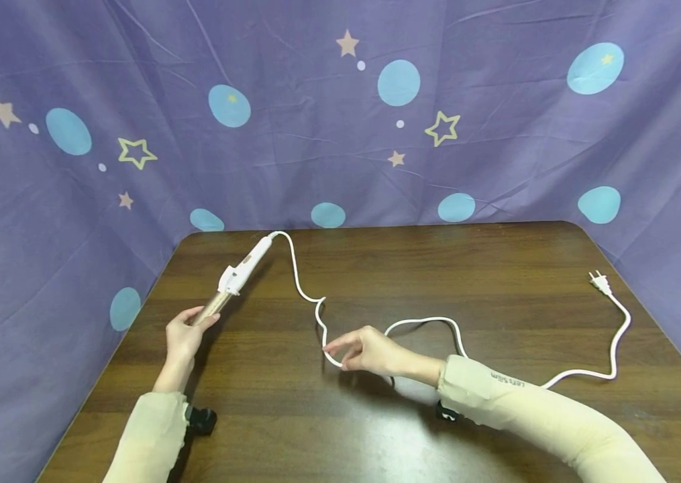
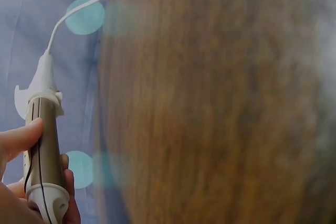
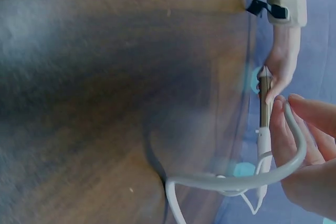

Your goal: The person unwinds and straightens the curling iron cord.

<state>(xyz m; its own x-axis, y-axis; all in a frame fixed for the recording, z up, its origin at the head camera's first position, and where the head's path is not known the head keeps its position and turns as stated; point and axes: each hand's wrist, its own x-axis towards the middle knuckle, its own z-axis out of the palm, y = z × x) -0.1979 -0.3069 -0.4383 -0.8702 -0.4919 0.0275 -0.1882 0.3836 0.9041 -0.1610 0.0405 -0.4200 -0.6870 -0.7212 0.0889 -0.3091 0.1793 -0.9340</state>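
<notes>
A white curling iron (image 1: 251,263) with a gold barrel slants over the left side of the table. My left hand (image 1: 185,337) grips it by the barrel end, with the handle pointing away. In the left wrist view, the thumb lies along the gold barrel (image 2: 51,148) and fingertips show on its other side. Near the table's middle, my right hand (image 1: 373,351) pinches the white cord (image 1: 320,315) between thumb and fingers. The right wrist view has the cord (image 3: 236,183) curving up into those fingertips. Part of the cord is hidden behind the right forearm.
The cord runs on to a two-pin plug (image 1: 600,282) at the right of the brown wooden table (image 1: 497,268). A purple curtain (image 1: 292,134) with stars and blue dots hangs behind and beside the table. Each wrist wears a black camera mount (image 1: 201,420).
</notes>
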